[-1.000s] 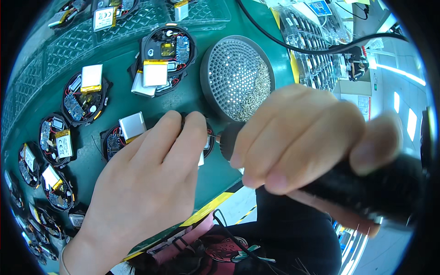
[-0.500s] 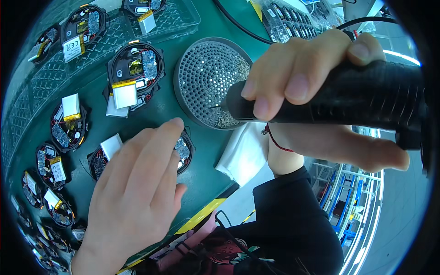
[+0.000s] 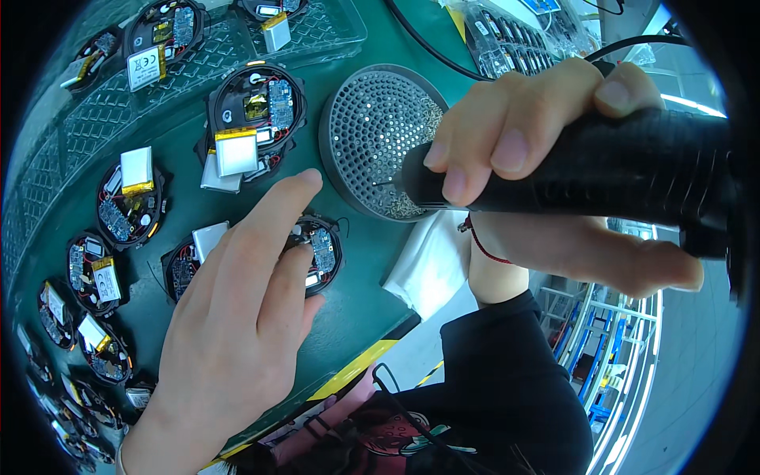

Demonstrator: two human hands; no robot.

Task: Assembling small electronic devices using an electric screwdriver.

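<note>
My right hand grips a thick black electric screwdriver, its bit pointing left over a round grey screw tray. Many small holes cover the tray, and loose silver screws lie along its right side. Whether the bit touches a screw I cannot tell. My left hand is on a round black circuit housing, index finger stretched out above it, middle finger bent onto it and thumb at its near edge. A silver battery shows at the left of this hand, on red-wired electronics partly hidden beneath it.
Several round housings with batteries cover the left of the green table. Clear plastic trays lie at the far left. A white cloth hangs at the table edge. Bagged parts and a black cable lie at the back.
My left index finger has lifted and stretched forward, uncovering more of the housing. The table and its things have shifted slightly rightward in view; the screwdriver bit stays over the screw tray.
</note>
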